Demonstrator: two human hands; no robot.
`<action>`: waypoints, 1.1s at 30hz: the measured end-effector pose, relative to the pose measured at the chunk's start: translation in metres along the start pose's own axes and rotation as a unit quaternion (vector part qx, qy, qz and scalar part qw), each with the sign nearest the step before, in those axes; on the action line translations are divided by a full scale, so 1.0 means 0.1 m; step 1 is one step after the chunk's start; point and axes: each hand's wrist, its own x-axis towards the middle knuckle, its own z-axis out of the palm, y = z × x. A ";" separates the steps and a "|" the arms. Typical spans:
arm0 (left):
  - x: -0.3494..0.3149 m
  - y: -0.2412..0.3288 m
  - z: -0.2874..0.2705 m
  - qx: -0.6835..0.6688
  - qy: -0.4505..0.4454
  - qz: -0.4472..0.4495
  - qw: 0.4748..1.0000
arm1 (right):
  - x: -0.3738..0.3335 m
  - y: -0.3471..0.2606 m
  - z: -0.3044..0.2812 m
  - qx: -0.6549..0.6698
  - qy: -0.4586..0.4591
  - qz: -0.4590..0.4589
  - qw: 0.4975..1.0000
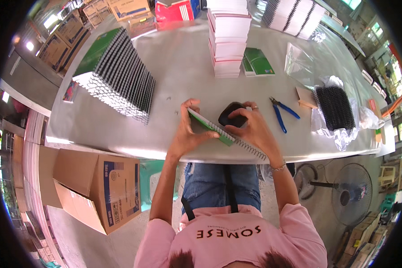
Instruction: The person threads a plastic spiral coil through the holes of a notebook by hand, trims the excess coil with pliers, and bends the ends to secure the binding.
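Note:
My left hand [186, 137] grips a thin green-covered notebook [225, 140] on edge, thumb along its near side and fingers at its far end. A dark wire spiral coil [251, 149] runs through the notebook's punched edge, its loose end sticking out toward the right and the table's front edge. The thumb and fingers of my right hand [253, 130] are closed at the coil where it leaves the notebook. Right beside those fingers is a black rounded object [230, 114]; its kind is unclear. Blue-handled cutting pliers [282, 114] lie to the right.
A tall stack of spiral-bound notebooks [123, 76] stands left. White page stacks [228, 40] and green covers [257, 61] are at the back. Black coils [335, 107] lie on crumpled plastic at right. Below the table are an open cardboard box [116, 192] and a fan [352, 194].

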 end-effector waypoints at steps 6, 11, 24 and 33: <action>0.00 -0.08 0.02 -0.036 -0.017 0.004 0.999 | -0.03 0.11 -0.12 0.372 -0.061 0.035 0.926; -0.03 -0.09 0.00 -0.042 -0.022 -0.004 0.999 | 0.00 -0.14 -0.32 0.209 -0.170 0.040 0.962; -0.02 -0.11 0.01 -0.011 -0.016 0.033 0.999 | 0.07 -0.07 -0.05 0.432 -0.069 0.114 0.892; -0.02 -0.04 0.03 -0.001 -0.020 0.060 0.998 | 0.18 0.09 -0.05 0.263 -0.027 0.083 0.961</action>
